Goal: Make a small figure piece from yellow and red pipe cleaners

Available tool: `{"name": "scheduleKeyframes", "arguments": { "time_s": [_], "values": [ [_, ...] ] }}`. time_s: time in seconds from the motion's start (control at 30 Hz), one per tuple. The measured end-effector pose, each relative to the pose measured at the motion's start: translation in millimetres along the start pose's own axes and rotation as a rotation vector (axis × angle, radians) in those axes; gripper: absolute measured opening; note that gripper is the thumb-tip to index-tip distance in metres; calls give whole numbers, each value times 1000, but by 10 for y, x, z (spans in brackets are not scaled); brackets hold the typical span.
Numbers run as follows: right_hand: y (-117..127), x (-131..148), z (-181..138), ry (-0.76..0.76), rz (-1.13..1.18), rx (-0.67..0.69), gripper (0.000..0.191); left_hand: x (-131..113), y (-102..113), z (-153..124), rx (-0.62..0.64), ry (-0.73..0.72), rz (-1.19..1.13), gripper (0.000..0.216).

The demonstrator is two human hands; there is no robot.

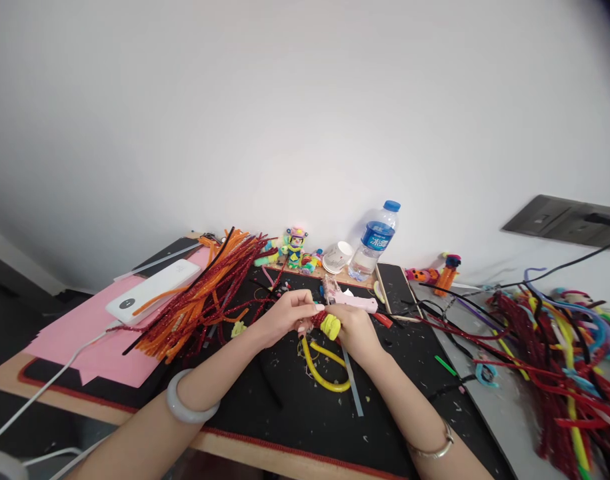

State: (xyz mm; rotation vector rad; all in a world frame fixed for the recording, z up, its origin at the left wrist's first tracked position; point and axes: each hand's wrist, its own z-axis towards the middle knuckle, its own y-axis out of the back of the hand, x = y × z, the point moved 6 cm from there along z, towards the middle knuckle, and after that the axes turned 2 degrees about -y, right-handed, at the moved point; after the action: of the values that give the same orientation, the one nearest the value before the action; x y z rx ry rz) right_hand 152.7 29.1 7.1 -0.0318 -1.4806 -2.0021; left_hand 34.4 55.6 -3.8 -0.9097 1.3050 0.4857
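Observation:
My left hand [287, 313] and my right hand [355, 328] meet over the black mat [305, 413], both pinched on a small pipe-cleaner piece [325, 321] with a red glittery part and a yellow coiled part. A yellow pipe cleaner [321, 370] loops down from it onto the mat. A pale bangle [187, 403] sits on my left wrist, a thin bracelet [437, 448] on my right.
A heap of red and orange pipe cleaners [205, 300] lies left, over pink paper [92, 333] and a white power bank [152, 290]. A pink glue gun [352, 301], small figures [295, 248], a paper cup [339, 257] and a water bottle [375, 241] stand behind. Mixed pipe cleaners [559, 353] cover the right.

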Motion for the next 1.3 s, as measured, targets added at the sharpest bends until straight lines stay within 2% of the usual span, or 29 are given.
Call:
{"name": "scheduleKeyframes", "arguments": {
  "time_s": [0.23, 0.43, 0.6, 0.77, 0.97, 1.2, 1.3],
  "values": [
    [81, 37, 30, 17, 205, -67, 19, -44, -2, -12, 15, -59, 248, 29],
    [134, 71, 52, -70, 387, -15, 27, -35, 39, -9, -29, -14, 261, 30],
    [105, 23, 54, -131, 497, 11, 38, -41, 69, -1, -69, -37, 280, 27],
    [63, -45, 52, -288, 568, -36, 31, -50, 61, -14, -83, -87, 347, 24],
    [41, -62, 51, -336, 603, -102, 24, -101, 70, -15, -112, -199, 559, 20],
    [-56, -201, -15, -442, 757, -205, 10, -120, 75, -14, -144, -228, 571, 23],
    [-22, -176, -21, -417, 689, -241, 9, -132, 60, -13, -138, -231, 568, 24]
  ]
}}
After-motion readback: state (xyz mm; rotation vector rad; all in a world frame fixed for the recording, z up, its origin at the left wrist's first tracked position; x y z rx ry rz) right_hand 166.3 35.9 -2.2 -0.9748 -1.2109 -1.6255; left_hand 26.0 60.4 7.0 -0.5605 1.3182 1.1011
